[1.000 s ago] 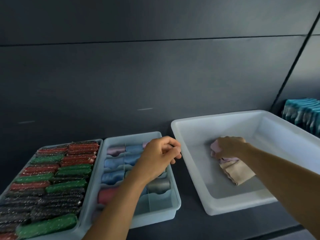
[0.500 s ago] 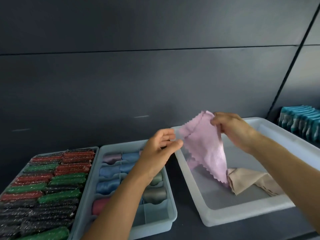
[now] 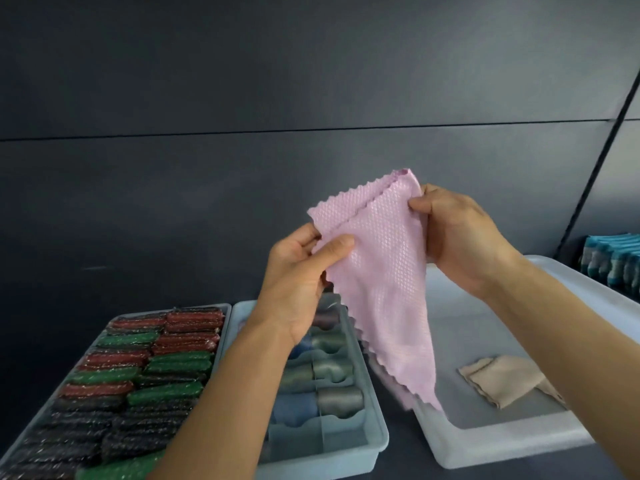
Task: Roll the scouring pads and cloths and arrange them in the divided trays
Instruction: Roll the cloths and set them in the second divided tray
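Pinching a pink cloth (image 3: 381, 271) at chest height, the left hand (image 3: 301, 271) grips its left edge, the right hand (image 3: 457, 237) its top corner, above the divided tray (image 3: 375, 441).

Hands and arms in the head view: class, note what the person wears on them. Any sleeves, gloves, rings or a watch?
Nothing is worn. The left hand and the right hand are bare, without gloves, and no ring shows on the fingers. The left forearm and the right forearm are bare to the picture's edge: no sleeve, watch or bracelet in view.
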The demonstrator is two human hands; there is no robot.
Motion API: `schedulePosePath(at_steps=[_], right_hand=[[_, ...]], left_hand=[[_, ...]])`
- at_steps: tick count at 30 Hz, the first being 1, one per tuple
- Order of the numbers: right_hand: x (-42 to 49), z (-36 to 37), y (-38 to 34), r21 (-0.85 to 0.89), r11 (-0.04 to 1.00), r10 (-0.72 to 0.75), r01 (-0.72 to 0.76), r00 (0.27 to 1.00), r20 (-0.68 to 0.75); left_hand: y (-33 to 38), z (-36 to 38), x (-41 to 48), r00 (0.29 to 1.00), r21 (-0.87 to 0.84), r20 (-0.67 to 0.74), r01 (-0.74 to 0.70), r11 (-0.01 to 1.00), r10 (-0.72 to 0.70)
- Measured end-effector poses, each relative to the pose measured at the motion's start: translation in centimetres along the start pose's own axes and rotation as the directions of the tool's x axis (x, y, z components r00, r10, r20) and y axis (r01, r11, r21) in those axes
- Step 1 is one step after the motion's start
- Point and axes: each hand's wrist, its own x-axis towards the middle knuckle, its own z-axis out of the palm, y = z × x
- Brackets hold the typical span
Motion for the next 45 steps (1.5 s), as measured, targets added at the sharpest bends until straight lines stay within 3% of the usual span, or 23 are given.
schedulePosePath(at_steps=[2,3,6,8,12,18,22,23,26,28,33,36,40,43,45], right_hand=[[-0.9,1.0,0.0,-0.184,0.963,-0.215,0.197,0.973,-0.086],[-1.4,1.6,-0.1,-0.304,0.895,-0.361,0.326,0.93,-0.066],[-2.7,3.7,-0.7,-0.59,0.523,-0.643,0.616,0.739,0.202],[-2.7,4.8,-1.1,-0.624,0.415,-0.64,0.662,0.7,0.316],[-2.7,5.7,-1.4,-0.57,0.517,-0.466,0.639,0.768,0.439],[-3.2,6.1,-1.8,-0.616,0.459,-0.453,0.64,0.765,0.458],[-3.6,6.3,-2.1,-0.697,0.349,-0.449,0.626,0.765,0.462],[-3.8,6.4,-2.1,-0.688,0.376,-0.446,0.62,0.772,0.452],[-4.0,6.6,-2.9,-0.554,0.61,-0.433,0.567,0.824,0.366],[-4.0,6.8,-3.5,-0.489,0.687,-0.446,0.538,0.843,0.301],[-3.7,7.3,-3.7,-0.525,0.689,-0.431,0.5,0.865,0.259],[-3.7,7.6,-3.5,-0.551,0.671,-0.442,0.497,0.864,0.241],[-3.5,7.8,-3.6,-0.557,0.65,-0.459,0.517,0.851,0.254],[-3.2,7.1,-4.0,-0.437,0.799,-0.27,0.414,0.895,0.354],[-3.1,6.8,-3.9,-0.424,0.84,-0.15,0.339,0.896,0.418]], left_hand=[[1.1,-0.5,-0.2,0.998,0.075,-0.031,-0.059,0.995,0.061],[1.6,-0.7,-0.3,0.996,0.107,-0.044,-0.074,0.992,0.079],[2.5,-0.6,-0.6,0.994,0.169,-0.052,-0.088,0.982,0.098],[2.7,-0.6,-1.0,0.994,0.206,-0.055,-0.082,0.975,0.095],[2.8,-0.9,-2.0,0.997,0.239,-0.031,-0.056,0.969,0.066],[3.5,-1.2,-2.8,0.999,0.183,-0.015,-0.029,0.983,0.032],[3.6,-1.5,-2.9,0.998,0.182,-0.04,-0.031,0.983,0.038],[3.6,-1.5,-2.9,0.998,0.184,-0.045,-0.038,0.982,0.047],[3.8,-1.6,-3.1,0.991,0.242,-0.061,-0.098,0.965,0.116],[4.0,-1.6,-3.3,0.982,0.315,-0.049,-0.158,0.936,0.182],[4.9,-1.1,-4.2,0.963,0.451,0.001,-0.242,0.859,0.27],[5.0,-1.0,-4.2,0.96,0.428,-0.014,-0.246,0.87,0.279],[5.4,-1.5,-4.1,0.943,0.506,0.1,-0.324,0.799,0.318],[6.2,-2.2,-3.4,0.939,0.549,0.143,-0.338,0.765,0.312],[6.6,-2.4,-3.0,0.931,0.575,0.17,-0.36,0.734,0.323]])
